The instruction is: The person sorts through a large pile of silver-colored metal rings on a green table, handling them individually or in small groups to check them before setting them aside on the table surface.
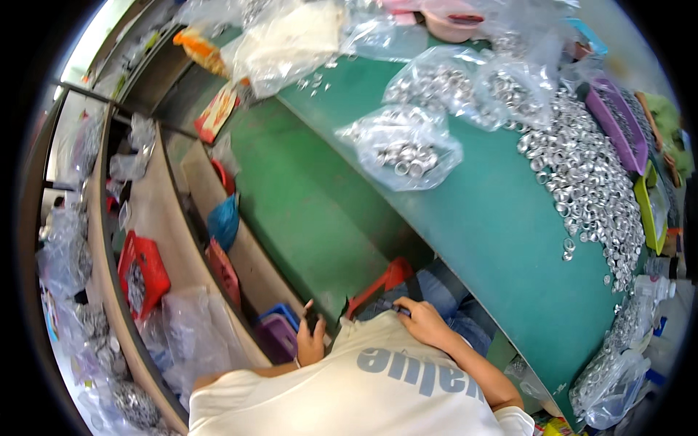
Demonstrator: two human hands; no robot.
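My left hand [310, 344] is low in the middle, beside the shelves. Its fingers are bent round a small black object [312, 317] whose kind I cannot make out. At my lap, my right hand [424, 323] is closed by the hem of the white shirt [349, 385]. A small dark thing [401, 309] shows at its fingertips, too little to name. Below that hand are the blue jeans [438, 292]. A red-orange curved piece [392, 275] stands just beyond, between the two hands. Neither hand touches the green table.
On the green table [502, 225] lie a heap of silvery metal rings [592, 185] and clear bags of rings [407, 156]. Purple [618, 123] and yellow-green trays [649, 207] line its right side. Left shelves [163, 218] hold a red basket [142, 272], a blue bag [224, 221] and plastic bags.
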